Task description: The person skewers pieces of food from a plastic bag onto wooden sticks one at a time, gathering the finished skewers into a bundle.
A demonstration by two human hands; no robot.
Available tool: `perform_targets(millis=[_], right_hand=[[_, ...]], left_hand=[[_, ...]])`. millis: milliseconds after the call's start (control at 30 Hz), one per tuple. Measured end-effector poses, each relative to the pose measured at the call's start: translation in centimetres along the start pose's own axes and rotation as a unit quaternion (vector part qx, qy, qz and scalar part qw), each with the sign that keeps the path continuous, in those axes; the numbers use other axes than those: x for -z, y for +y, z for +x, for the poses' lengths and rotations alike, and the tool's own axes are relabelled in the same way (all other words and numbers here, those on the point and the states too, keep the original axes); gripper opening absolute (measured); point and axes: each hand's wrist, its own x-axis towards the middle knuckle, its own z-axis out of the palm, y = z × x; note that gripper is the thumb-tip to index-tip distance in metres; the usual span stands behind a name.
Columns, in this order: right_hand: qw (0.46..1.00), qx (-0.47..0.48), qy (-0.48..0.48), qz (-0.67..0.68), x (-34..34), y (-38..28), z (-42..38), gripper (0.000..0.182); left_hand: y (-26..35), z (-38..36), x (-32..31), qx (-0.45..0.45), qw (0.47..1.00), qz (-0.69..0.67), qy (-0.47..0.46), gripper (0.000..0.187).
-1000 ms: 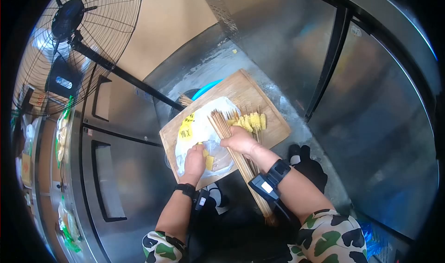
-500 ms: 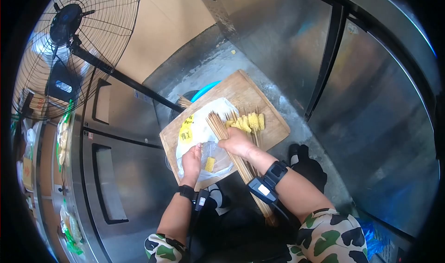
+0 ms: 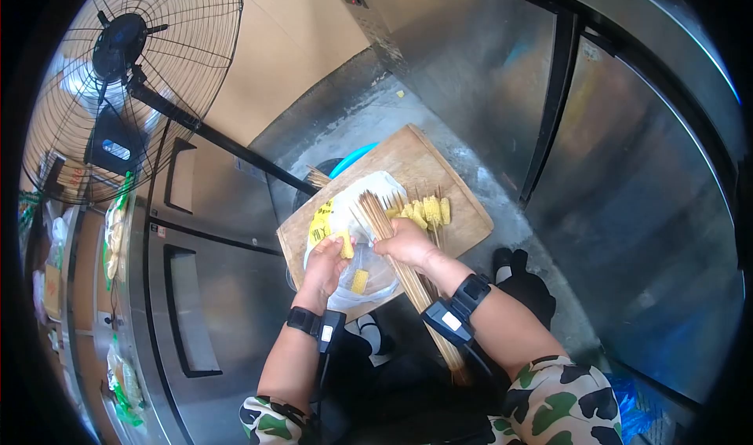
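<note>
My left hand is closed, pinching a yellow corn piece above a white plastic bag. My right hand wraps round a thick bundle of bamboo skewers, whose long ends run down under my forearm. Another corn piece lies in the clear part of the bag, below my hands. Just beyond my right hand, several skewered corn pieces rest in a row on the wooden board. The bag is spread over the left of this board.
A black standing fan rises at the left, its pole slanting toward the board. Behind the board are a blue basin rim and more skewers. Steel cabinets flank both sides. My shoe is on the floor.
My left hand has come up from the bag and now shows a corn piece between its fingers. My right hand keeps hold of the skewers; the view has shifted slightly.
</note>
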Motion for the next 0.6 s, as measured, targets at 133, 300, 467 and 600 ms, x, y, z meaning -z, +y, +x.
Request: perform_targets(millis=[133, 300, 467, 600], right_hand=[[0.999, -0.007, -0.027, 0.036, 0.2, -0.5, -0.6, 0.018], [0.998, -0.005, -0.033, 0.047, 0.0, -0.3, -0.5, 0.018], [0.998, -0.003, -0.038, 0.041, 0.0, -0.8, -0.8, 0.019], [0.999, 0.006, -0.029, 0.035, -0.2, 0.0, -0.2, 0.019]], left_hand=[[2.1, 0.1, -1.5, -0.021, 0.999, -0.034, -0.015, 0.018], [4.5, 0.8, -3.6, -0.073, 0.997, -0.034, 0.012, 0.017], [5.5, 1.4, -4.5, -0.117, 0.992, -0.039, 0.02, 0.015], [6.0, 1.5, -5.1, -0.139, 0.99, -0.029, 0.017, 0.015]])
